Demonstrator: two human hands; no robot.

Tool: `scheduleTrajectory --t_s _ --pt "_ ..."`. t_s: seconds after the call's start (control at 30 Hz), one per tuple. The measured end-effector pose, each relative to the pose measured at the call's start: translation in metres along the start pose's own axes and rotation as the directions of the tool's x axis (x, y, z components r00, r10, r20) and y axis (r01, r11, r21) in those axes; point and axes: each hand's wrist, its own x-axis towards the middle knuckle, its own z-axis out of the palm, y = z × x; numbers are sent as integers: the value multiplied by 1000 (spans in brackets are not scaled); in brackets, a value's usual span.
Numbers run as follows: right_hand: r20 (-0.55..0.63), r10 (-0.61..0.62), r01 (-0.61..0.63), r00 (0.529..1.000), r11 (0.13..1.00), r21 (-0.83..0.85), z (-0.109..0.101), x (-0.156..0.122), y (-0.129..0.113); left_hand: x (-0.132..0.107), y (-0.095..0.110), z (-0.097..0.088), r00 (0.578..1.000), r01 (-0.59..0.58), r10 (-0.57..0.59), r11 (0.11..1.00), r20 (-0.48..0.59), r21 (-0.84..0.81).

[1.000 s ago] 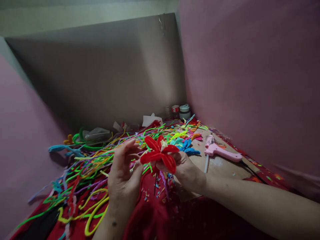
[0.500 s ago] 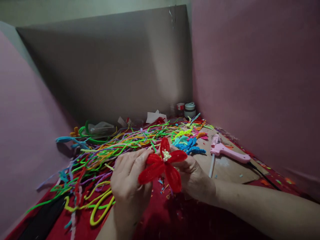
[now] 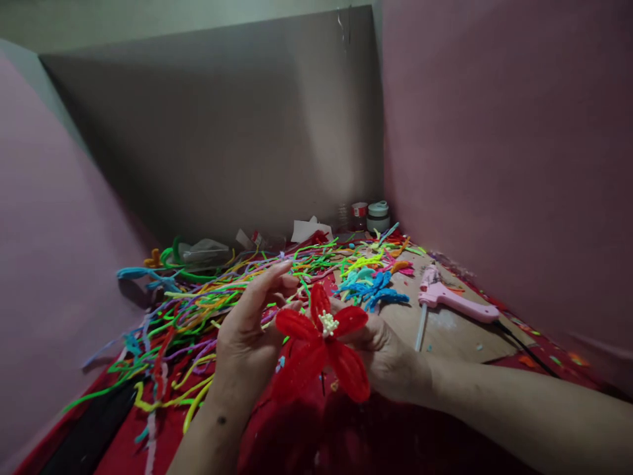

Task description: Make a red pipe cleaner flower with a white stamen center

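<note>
A red pipe-cleaner flower [image 3: 319, 346] with a pale beaded centre sits between both hands, low in the middle of the view. My right hand [image 3: 390, 359] grips it from behind, fingers closed around its base. My left hand [image 3: 247, 336] rests against the flower's left petals, its fingers stretched up and slightly apart, thumb near a petal. Behind the hands lies a tangle of coloured pipe cleaners [image 3: 217, 297] on a red cloth [image 3: 316, 435].
A pink glue gun [image 3: 457, 302] with a black cord lies on a cardboard sheet [image 3: 445, 330] at the right. Blue pipe-cleaner flowers [image 3: 373, 290] lie beside it. Small jars [image 3: 378, 214] stand in the back corner. Pink walls close both sides.
The flower has turned its face toward me and dropped lower. My left hand's fingers closed on the petals, then stretched out again. The view shifted slightly left.
</note>
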Motion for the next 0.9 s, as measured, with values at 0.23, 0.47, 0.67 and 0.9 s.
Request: scheduleTrajectory --t_s 0.23,0.47,0.67,0.9 --pt "52 23 -29 998 994 105 7 -3 -7 3 8 1 962 -182 176 983 207 12" --pt "39 -4 0 999 995 101 6 -3 -11 4 12 4 948 -166 157 986 278 6" --pt "12 14 -14 1000 999 47 5 -2 -6 -4 7 9 990 -18 35 993 138 -119" --pt "-112 7 4 994 995 96 0 2 11 -5 6 14 935 348 -353 913 17 -213"
